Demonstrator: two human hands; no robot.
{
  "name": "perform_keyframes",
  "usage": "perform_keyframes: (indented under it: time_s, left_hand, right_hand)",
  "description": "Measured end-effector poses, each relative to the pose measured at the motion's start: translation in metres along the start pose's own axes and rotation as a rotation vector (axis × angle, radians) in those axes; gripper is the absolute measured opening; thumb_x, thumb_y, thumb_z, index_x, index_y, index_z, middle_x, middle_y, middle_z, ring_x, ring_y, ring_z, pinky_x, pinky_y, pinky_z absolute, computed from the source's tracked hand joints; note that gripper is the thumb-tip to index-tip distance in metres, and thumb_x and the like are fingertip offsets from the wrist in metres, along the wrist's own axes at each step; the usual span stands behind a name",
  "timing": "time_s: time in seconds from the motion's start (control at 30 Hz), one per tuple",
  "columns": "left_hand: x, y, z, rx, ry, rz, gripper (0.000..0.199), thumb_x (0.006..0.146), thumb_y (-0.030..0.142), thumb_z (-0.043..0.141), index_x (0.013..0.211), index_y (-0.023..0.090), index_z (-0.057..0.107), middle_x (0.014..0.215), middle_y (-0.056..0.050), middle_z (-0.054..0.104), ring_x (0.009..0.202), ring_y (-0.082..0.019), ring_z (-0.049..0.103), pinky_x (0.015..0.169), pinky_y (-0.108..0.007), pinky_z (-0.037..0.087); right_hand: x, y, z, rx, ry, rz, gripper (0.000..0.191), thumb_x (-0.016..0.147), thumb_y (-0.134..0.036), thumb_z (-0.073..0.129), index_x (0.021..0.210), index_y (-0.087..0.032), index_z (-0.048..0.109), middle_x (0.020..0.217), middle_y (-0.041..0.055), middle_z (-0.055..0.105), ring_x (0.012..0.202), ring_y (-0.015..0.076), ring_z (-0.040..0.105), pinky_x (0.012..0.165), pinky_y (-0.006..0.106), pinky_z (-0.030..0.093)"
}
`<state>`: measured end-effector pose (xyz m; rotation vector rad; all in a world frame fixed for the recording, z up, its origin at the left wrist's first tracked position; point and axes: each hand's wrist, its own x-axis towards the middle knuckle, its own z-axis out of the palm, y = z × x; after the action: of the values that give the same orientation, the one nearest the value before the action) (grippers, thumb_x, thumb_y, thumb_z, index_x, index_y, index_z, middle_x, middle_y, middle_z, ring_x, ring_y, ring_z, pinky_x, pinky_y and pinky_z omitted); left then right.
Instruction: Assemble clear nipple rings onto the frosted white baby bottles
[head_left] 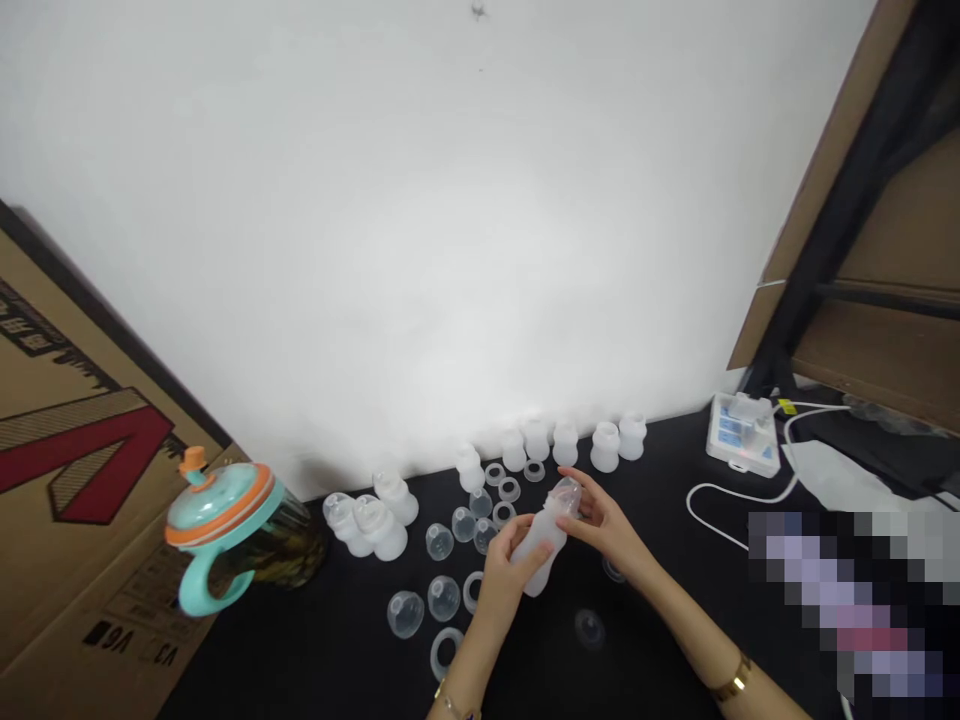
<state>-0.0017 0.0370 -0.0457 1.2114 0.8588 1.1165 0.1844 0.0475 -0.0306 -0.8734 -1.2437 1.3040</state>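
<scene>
My left hand (510,565) is wrapped round a frosted white baby bottle (543,556), which tilts up to the right above the black table. Closed about the bottle's upper end, my right hand (604,525) grips a clear dome cap (568,493) there. Whether the cap is fully seated I cannot tell. Several loose clear caps (443,598) and white screw rings (448,650) lie left of my hands. Open-necked white bottles (605,447) stand along the wall. Several capped bottles (381,527) are grouped at the left.
A large pitcher (262,525) with a turquoise handle stands at the left beside a cardboard box (82,480). At the right are a white power strip (742,433), its cable (720,488) and a white sheet (840,480). The white wall (450,250) bounds the table's back.
</scene>
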Motion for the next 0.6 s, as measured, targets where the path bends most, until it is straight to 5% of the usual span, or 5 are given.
perform_keyframes:
  time_s: [0.6]
  left_hand:
    - [-0.003, 0.009, 0.002, 0.062, -0.002, 0.036, 0.041, 0.072, 0.033, 0.079, 0.108, 0.016, 0.070, 0.108, -0.011, 0.075, 0.102, -0.030, 0.068, 0.090, -0.038, 0.052]
  right_hand:
    - [-0.004, -0.013, 0.006, 0.025, 0.016, 0.042, 0.063, 0.075, -0.043, 0.077, 0.130, -0.030, 0.050, 0.101, 0.0038, 0.066, 0.098, 0.0247, 0.063, 0.085, 0.038, 0.051]
